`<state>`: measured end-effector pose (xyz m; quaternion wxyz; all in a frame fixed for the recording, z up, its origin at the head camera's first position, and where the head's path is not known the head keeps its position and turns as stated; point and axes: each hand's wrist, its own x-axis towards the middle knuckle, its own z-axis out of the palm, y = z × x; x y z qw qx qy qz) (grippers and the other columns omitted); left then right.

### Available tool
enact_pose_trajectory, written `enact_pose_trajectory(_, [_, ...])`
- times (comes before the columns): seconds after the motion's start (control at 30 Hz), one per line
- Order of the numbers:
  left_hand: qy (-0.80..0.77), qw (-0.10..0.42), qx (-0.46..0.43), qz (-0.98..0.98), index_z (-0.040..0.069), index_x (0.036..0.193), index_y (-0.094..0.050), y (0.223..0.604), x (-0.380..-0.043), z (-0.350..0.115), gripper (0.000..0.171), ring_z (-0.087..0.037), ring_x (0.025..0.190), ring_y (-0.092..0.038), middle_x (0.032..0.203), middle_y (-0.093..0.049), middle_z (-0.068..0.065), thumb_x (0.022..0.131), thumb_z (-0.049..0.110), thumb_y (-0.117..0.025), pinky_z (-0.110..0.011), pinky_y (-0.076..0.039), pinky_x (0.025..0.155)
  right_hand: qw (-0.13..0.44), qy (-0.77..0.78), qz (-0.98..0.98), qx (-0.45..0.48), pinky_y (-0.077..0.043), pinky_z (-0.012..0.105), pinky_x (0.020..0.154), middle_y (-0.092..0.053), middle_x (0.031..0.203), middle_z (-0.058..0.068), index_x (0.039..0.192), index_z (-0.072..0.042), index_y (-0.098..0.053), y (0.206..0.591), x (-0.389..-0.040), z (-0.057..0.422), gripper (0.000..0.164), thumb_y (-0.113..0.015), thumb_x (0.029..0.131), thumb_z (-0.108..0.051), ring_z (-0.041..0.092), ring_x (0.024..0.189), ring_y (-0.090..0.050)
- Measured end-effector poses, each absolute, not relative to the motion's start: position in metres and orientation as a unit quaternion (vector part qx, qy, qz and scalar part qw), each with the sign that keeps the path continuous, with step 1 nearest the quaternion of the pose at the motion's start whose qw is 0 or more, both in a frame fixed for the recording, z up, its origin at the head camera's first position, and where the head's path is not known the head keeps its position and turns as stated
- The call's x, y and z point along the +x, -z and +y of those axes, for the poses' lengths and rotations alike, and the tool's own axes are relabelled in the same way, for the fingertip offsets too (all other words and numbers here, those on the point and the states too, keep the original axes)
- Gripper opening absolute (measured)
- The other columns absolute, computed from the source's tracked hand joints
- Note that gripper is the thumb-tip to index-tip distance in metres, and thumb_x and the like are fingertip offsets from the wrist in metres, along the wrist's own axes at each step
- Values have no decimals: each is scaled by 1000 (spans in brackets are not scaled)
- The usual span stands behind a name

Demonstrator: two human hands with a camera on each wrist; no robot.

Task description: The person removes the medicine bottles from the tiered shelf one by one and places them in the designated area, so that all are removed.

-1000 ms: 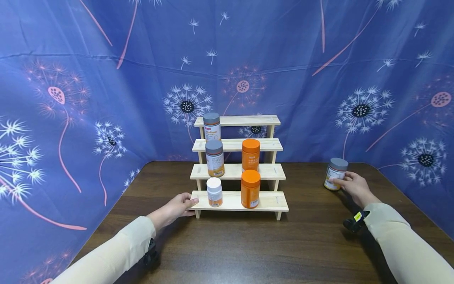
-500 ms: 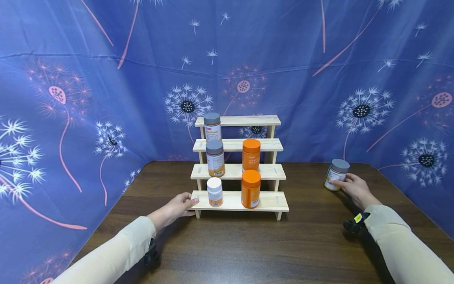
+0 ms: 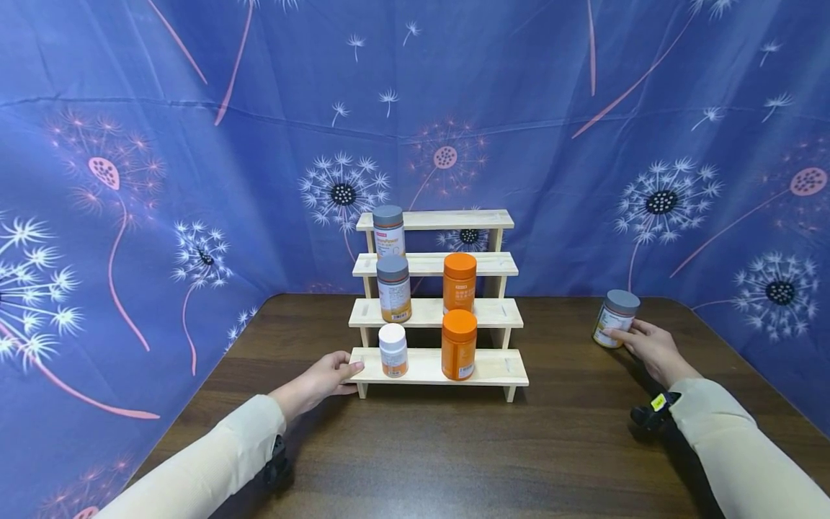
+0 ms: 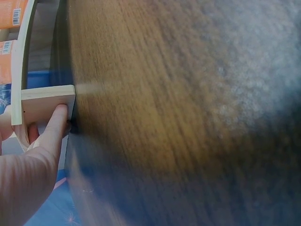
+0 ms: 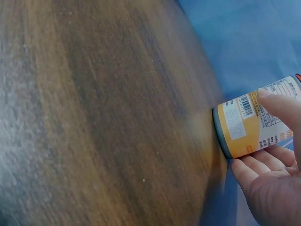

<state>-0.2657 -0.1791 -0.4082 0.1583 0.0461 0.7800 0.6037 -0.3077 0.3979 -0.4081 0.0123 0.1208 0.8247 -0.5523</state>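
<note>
My left hand [image 3: 324, 376] grips the lower left corner of a four-tier pale wooden display stand [image 3: 434, 366]. Its thumb lies on the bottom tier, and in the left wrist view a finger [image 4: 57, 122] presses against the leg. Far to the right, my right hand [image 3: 651, 347] holds an upright supplement bottle [image 3: 612, 324] with a grey lid, white label and yellow lower part. In the right wrist view, the thumb [image 5: 280, 106] lies across the label and the other fingers support the opposite side; the bottle's base is right at the tabletop.
On the stand's left side are a white bottle [image 3: 393, 353] and two grey-lidded bottles, one a tier above it [image 3: 393, 292] and one higher [image 3: 389, 234]. Two orange bottles, lower [image 3: 458, 349] and upper [image 3: 459, 281], stand right. A blue dandelion curtain [image 3: 551, 180] backs the brown table [image 3: 441, 454].
</note>
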Motion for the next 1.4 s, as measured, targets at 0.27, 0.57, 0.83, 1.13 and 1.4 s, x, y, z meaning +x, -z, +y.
enact_pose_trajectory(0.27, [-603,160,47,780,-11,109,-46,408,-265,-179,23,-14,89,-59,98,-56,-12,102,12,-48,-48,-54,98,3,544,829,131,-31,42,118,-15,157,27,152,3,-9,407,-303,394,86,-55,96,-44,37,144,-20])
enact_pose_trajectory(0.57, [-599,161,46,783,-10,110,-46,408,-264,-179,25,-15,91,-59,99,-56,-13,102,13,-48,-48,-54,98,-43,552,820,144,-53,7,84,-24,154,26,150,4,-22,405,-293,393,84,-63,92,-41,-9,102,-54])
enact_pose_trajectory(0.83, [-605,158,36,779,-10,109,-46,406,-265,-179,23,-16,90,-60,100,-56,-14,102,12,-49,-48,-54,98,-82,626,769,104,-55,6,71,-52,88,-34,146,11,-27,403,-286,399,85,-73,87,-29,-19,75,-53])
enact_pose_trajectory(1.13, [-598,163,37,784,-10,110,-46,405,-267,-179,25,-17,92,-59,101,-56,-13,102,14,-49,-47,-54,98,-82,661,741,90,-58,10,70,-57,85,-33,133,1,-47,400,-280,401,60,-75,86,-23,-15,74,-59])
enact_pose_trajectory(1.4, [-596,165,36,785,-10,111,-46,403,-267,-179,26,-16,92,-60,102,-56,-14,102,15,-48,-46,-55,98,-85,685,721,62,-59,12,69,-63,85,-28,96,-25,-65,397,-274,402,14,-75,86,-20,-8,77,-63])
